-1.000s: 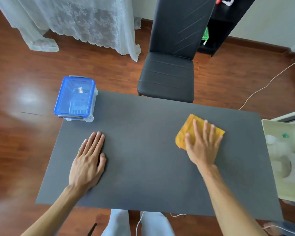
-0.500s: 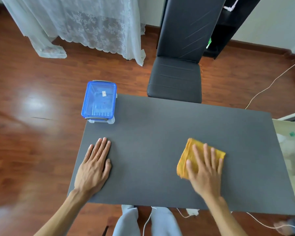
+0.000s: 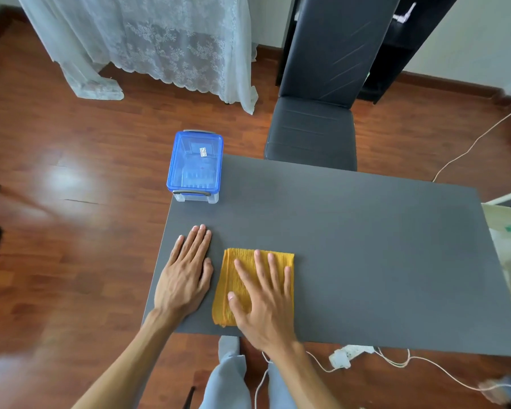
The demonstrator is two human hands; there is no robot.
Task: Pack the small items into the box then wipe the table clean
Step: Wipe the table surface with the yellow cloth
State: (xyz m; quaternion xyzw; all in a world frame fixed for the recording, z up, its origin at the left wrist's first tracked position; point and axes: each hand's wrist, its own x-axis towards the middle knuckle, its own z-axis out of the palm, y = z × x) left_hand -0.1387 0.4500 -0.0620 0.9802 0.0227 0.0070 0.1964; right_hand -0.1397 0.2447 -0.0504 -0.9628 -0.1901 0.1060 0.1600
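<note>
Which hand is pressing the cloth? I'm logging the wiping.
The right hand, fingers spread flat on the yellow cloth. The left hand lies flat on the bare table beside it.

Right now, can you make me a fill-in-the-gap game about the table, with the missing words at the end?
1. The right hand presses flat on a ____ cloth.
2. The box at the table's far corner has a ____ lid.
3. The left hand rests flat on the bare ____.
4. Behind the table stands a black ____.

Missing words: yellow, blue, table, chair
</note>
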